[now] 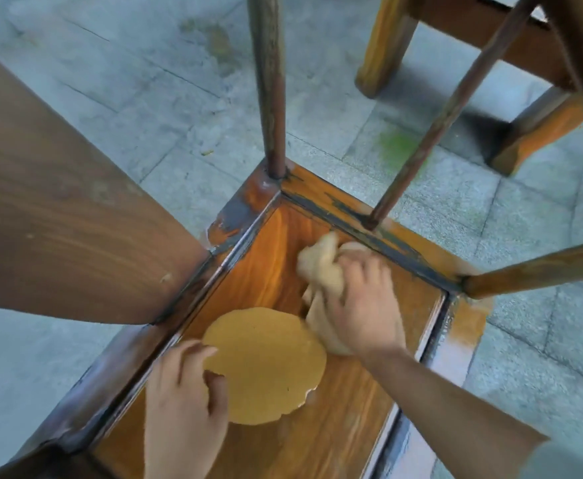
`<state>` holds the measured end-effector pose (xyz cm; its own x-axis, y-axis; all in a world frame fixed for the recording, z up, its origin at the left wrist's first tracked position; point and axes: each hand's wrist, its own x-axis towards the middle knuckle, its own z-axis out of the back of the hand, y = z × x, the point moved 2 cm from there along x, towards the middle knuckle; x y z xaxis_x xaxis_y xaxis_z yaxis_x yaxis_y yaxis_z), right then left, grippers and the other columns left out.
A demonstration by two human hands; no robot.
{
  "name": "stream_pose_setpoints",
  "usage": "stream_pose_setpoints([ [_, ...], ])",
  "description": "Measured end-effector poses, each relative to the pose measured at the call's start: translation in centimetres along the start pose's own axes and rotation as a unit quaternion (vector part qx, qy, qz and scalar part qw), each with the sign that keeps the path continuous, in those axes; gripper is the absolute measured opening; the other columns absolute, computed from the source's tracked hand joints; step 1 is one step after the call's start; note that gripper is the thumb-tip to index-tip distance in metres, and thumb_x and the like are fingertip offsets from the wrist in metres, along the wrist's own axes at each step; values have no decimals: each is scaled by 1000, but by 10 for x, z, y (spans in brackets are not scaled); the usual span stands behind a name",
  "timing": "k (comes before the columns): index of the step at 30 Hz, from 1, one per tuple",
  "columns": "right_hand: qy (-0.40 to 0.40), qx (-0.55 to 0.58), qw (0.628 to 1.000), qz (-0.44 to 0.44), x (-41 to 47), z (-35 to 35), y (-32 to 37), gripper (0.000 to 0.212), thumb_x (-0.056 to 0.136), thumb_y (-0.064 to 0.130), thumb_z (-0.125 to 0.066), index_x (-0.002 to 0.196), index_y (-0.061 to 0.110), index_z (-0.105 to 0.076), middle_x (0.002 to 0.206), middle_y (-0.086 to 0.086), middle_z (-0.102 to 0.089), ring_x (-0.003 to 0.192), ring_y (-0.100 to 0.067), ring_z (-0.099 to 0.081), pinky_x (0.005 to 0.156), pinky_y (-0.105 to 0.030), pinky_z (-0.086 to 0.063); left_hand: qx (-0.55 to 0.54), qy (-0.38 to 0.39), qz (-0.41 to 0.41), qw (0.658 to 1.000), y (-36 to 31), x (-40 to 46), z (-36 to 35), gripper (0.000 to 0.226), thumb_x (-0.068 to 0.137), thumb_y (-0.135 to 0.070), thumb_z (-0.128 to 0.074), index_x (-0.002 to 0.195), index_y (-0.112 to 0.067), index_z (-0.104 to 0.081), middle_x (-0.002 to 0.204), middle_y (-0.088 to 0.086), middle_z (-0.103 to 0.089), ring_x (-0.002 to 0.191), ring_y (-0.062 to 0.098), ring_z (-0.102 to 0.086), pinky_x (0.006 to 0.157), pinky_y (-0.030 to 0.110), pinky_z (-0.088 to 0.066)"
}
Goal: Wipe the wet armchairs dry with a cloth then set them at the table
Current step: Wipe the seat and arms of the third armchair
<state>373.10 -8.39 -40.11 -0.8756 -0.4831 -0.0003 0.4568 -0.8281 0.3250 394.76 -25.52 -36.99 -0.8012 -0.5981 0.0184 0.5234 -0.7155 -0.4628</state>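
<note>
Backrest panel of the wooden armchair rises at far left. Left hand rests on the seat panel, fingers curled around the near edge of a round tan mat lying flat on the seat. Right hand presses a bunched beige cloth against the seat near its far frame rail, fingers closed over the cloth. Armrest spindles rise from the seat frame. Another wooden furniture leg stands on the stone paving at upper right.
</note>
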Motion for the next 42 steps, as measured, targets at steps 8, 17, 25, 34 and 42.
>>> stream_pose_setpoints([
  [8,92,-104,990,26,117,16,28,61,89,27,-39,145,4,-39,144,-20,-38,133,-41,-31,113,-49,-30,79,-15,64,995,72,30,6,54,62,10,-69,115,-3,-65,119,16,-55,104,42,-55,86,61,-50],
  [17,24,-27,983,-179,144,10,36,43,103,25,-42,139,0,-37,141,-26,-37,132,-47,-37,113,-54,-29,37,24,194,980,72,24,-2,61,73,-4,-76,132,-8,-60,139,18,-50,131,39,-43,102,59,-45],
  [25,182,39,923,338,77,-35,106,64,80,19,-79,138,19,-54,143,-10,-49,135,-27,-38,115,-39,-33,86,71,119,987,91,2,-1,55,91,-20,-54,145,-9,-49,152,17,-42,143,35,-37,108,54,-42],
  [34,141,60,960,234,135,-39,101,55,88,18,-70,140,22,-51,143,-6,-45,135,-30,-36,114,-41,-29,108,73,92,987,95,-17,-7,49,107,-25,-27,154,-11,-30,162,10,-24,152,25,-12,123,47,-19],
  [42,108,144,971,155,107,-10,32,59,79,-5,-65,135,13,-58,142,-13,-50,133,-33,-45,116,-48,-34,63,45,212,974,69,-57,-3,49,104,-28,-36,149,-9,-41,160,8,-32,150,23,-22,121,40,-19],
])
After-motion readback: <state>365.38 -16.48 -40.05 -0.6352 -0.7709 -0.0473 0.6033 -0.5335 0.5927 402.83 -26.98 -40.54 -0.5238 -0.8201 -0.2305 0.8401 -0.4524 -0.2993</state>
